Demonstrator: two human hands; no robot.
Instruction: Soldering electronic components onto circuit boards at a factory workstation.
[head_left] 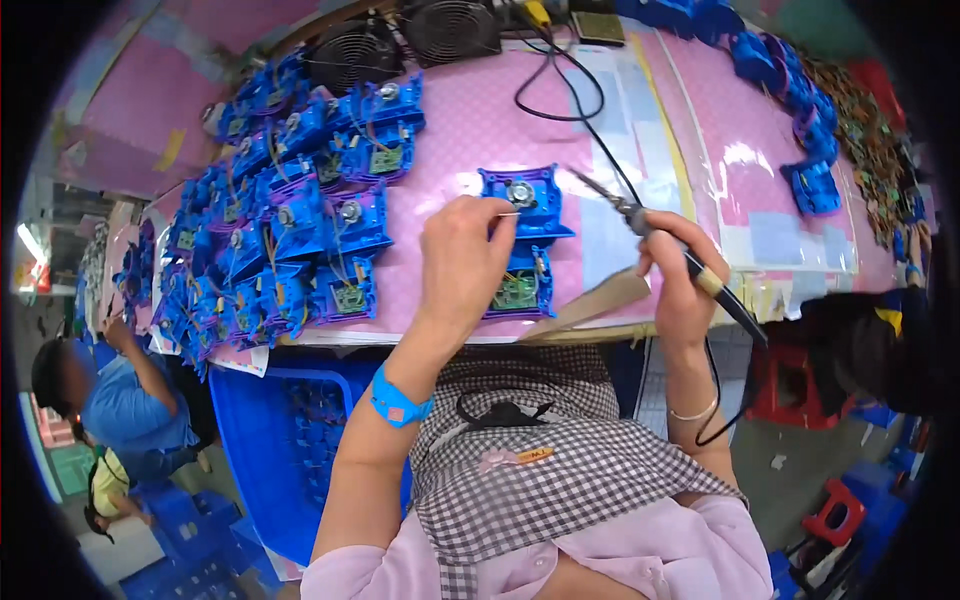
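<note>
On the pink table sits a blue plastic housing (540, 200) with a round silver part, its lower half holding a green circuit board (517, 291). My left hand (463, 262) is over the housing's left side, thumb and forefinger pinched around a thin pale wire (509, 213). Whether the wire touches the silver part I cannot tell. My right hand (682, 270) grips a soldering iron (712, 283) by its dark handle. Its tip points up and left, apart from the housing on the right. A black cord trails from the iron.
Many similar blue housings (285, 215) crowd the table's left side. Two black fans (450, 32) stand at the back. A brown strip (590, 305) lies at the front edge. More blue parts (812, 187) line the right. A blue bin (235, 440) stands below, near a seated person (130, 400).
</note>
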